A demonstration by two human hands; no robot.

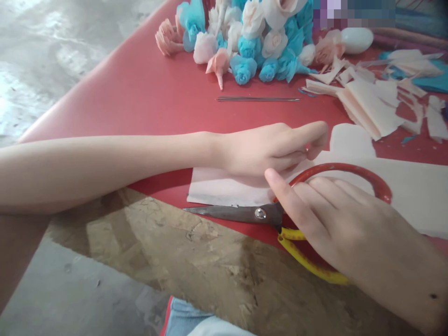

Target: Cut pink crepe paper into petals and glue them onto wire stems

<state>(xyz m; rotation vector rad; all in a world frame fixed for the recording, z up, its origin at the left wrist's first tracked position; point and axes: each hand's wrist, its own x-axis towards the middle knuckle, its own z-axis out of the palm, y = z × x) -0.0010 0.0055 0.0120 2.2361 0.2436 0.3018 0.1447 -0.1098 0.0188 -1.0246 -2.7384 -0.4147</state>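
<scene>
My left hand reaches in from the left above a sheet of white paper. Its fingers are curled and pressed together, and whatever is under the fingertips is hidden. My right hand comes from the lower right and bends its fingers over the handles of a pair of scissors; one finger stretches out towards my left hand. The scissors have one red and one yellow handle, and their dark blades are together, pointing left along the paper's near edge. A rounded white paper piece lies beyond my left fingertips.
Blue, white and peach paper flowers crowd the far side of the red tabletop. Several thin wires lie before them. Peach paper scraps and a white egg-shaped object are at the right. A bare board edge is nearest me.
</scene>
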